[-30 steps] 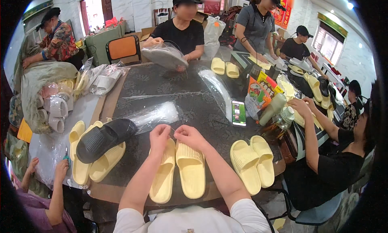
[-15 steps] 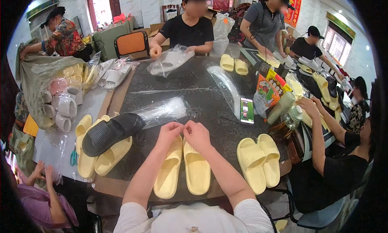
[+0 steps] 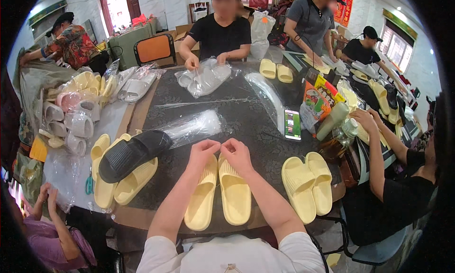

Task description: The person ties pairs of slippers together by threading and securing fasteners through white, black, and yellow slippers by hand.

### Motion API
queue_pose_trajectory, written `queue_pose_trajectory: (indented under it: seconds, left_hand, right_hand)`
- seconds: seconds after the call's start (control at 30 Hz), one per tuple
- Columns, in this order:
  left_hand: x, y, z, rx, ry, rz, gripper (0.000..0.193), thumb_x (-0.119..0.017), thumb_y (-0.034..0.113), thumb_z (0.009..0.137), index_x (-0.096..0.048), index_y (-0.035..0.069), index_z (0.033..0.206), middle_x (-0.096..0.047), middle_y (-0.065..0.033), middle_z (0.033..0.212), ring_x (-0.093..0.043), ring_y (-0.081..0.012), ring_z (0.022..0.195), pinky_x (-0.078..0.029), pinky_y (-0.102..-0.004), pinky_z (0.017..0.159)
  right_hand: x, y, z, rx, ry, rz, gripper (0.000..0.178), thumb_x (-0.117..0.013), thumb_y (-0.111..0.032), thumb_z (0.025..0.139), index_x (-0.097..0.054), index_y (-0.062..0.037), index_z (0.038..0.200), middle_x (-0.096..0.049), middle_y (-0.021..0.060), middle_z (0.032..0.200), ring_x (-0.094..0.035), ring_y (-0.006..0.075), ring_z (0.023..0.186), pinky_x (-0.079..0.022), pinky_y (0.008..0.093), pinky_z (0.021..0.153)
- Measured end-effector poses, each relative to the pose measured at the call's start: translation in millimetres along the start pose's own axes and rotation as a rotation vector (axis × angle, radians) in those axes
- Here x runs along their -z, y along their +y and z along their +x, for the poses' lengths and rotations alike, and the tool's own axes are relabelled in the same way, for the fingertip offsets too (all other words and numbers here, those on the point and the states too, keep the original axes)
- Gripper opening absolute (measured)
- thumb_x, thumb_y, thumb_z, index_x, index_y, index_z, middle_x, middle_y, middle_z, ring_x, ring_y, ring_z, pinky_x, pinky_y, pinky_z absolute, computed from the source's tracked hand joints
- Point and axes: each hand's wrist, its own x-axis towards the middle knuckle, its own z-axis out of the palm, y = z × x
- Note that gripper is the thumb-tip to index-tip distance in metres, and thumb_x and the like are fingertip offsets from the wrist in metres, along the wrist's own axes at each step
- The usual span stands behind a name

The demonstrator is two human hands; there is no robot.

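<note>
Two pale yellow slippers, a left-hand one [image 3: 199, 207] and a right-hand one [image 3: 235, 199], lie side by side before me, heels toward me. Above their toe straps, my left hand [image 3: 204, 152] and my right hand [image 3: 238, 155] meet with fingertips pinched together. Whatever the fingertips hold is too small or hidden to make out. Another yellow pair [image 3: 299, 191] rests to the right of my right forearm. To the left, a black slipper [image 3: 127, 160] lies across more yellow slippers [image 3: 137, 182]. Just beyond my hands is a clear bag of thin white strands [image 3: 201, 126].
Loose thin strands [image 3: 204, 103] lie mid-table. A phone [image 3: 292, 126], a green bottle [image 3: 334, 119] and a glass jar [image 3: 345, 133] stand to the right. Bagged slippers [image 3: 78, 123] crowd the left. Opposite, a person handles bagged grey slippers [image 3: 206, 81]; other people sit or stand around.
My hands stay pinched together over the slippers, with only a slight shift. The person opposite has lowered and turned the bagged grey slippers. The person at lower left has brought both hands together.
</note>
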Motion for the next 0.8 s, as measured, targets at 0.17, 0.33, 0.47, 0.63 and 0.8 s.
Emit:
queue_pose_trajectory:
  seconds: [0.17,0.33,0.47,0.63,0.8]
  left_hand:
    - [1,-3,0,-0.059,0.168,-0.152,0.018,-0.07,0.015,0.085,-0.07,0.002,0.096,-0.067,0.0004,0.087,-0.057,-0.0066,0.081,-0.044,-0.0233,0.074]
    - [0,-4,-1,-0.075,-0.011,-0.009,0.017,-0.07,0.016,0.085,-0.07,0.002,0.096,-0.068,-0.0004,0.088,-0.059,-0.0077,0.082,-0.045,-0.0237,0.074]
    - [0,-3,1,-0.054,0.215,-0.129,0.018,-0.069,0.016,0.085,-0.07,0.002,0.097,-0.069,-0.0017,0.088,-0.059,-0.0081,0.082,-0.045,-0.0243,0.076]
    - [2,-5,1,-0.066,0.021,0.021,0.019,-0.07,0.016,0.085,-0.07,0.001,0.096,-0.068,-0.0018,0.088,-0.059,-0.0081,0.083,-0.046,-0.0245,0.077]
    - [1,-10,4,-0.087,0.24,-0.089,0.019,-0.069,0.016,0.086,-0.069,0.001,0.098,-0.068,-0.0022,0.088,-0.059,-0.0089,0.084,-0.046,-0.025,0.077]
  right_hand:
    - [-4,6,0,-0.053,0.013,0.076,0.015,-0.068,-0.02,0.08,-0.065,-0.0053,0.081,-0.064,0.0055,0.07,-0.056,0.0199,0.067,-0.046,0.0333,0.067]
    - [-1,9,1,0.002,-0.052,-0.02,0.017,-0.069,-0.018,0.083,-0.067,-0.002,0.087,-0.065,0.0026,0.074,-0.058,0.0104,0.067,-0.047,0.0268,0.064]
    - [-2,9,2,-0.092,-0.039,0.1,0.017,-0.069,-0.018,0.083,-0.068,-0.0024,0.088,-0.066,0.0022,0.074,-0.059,0.0096,0.067,-0.047,0.0267,0.064]
    - [-4,14,2,0.007,-0.009,0.001,0.017,-0.068,-0.021,0.081,-0.068,-0.0043,0.083,-0.067,0.0055,0.072,-0.061,0.0175,0.067,-0.048,0.0319,0.063]
    - [-4,8,2,-0.097,0.003,0.11,0.013,-0.067,-0.016,0.084,-0.067,-0.0026,0.087,-0.065,0.0014,0.076,-0.056,0.0075,0.068,-0.047,0.0252,0.065]
